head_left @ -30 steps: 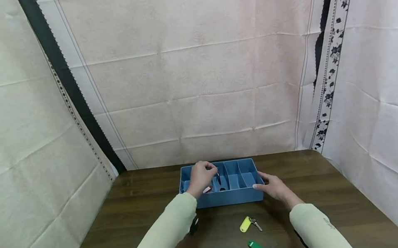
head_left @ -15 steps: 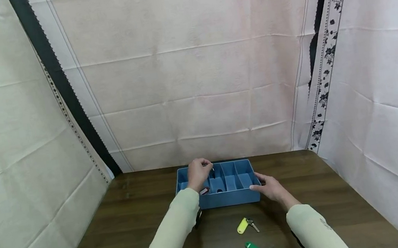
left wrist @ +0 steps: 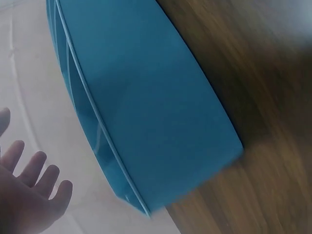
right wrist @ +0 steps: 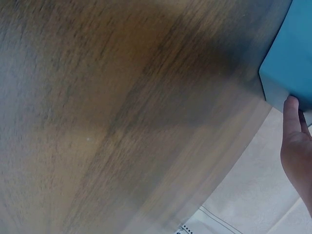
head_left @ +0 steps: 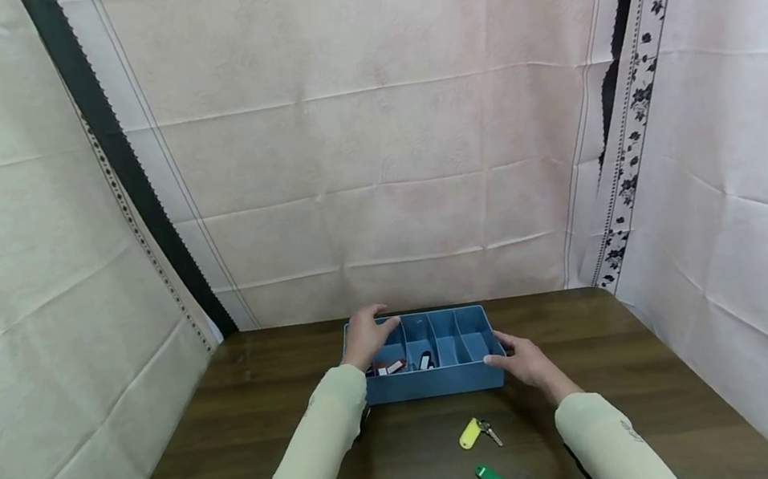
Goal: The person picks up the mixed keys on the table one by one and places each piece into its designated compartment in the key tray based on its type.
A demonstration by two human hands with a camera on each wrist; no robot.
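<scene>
A blue divided box point(head_left: 435, 382) stands on the wooden table. Over its left part hovers my left hand point(head_left: 365, 336), fingers spread and nothing in them; the left wrist view also shows this empty hand point(left wrist: 34, 192) beside the box. My right hand point(head_left: 527, 361) holds the box's right front corner, thumb at the front rim and fingers along the right side. Inside one compartment lies a small black-and-white item point(head_left: 426, 361), its kind unclear. A red-and-white item point(head_left: 393, 367) lies in the compartment left of it. My left hand hides the far-left compartment's back.
In front of the box lie a key with a yellow tag point(head_left: 470, 434) and, nearer, a green tag point(head_left: 491, 478) with metal keys. A light cloth point(head_left: 372, 152) hangs behind the table, with more cloth at both sides.
My left hand has let go of the small dark item, which now lies in the box, and has moved slightly left with its fingers spread. The right hand stays at the corner.
</scene>
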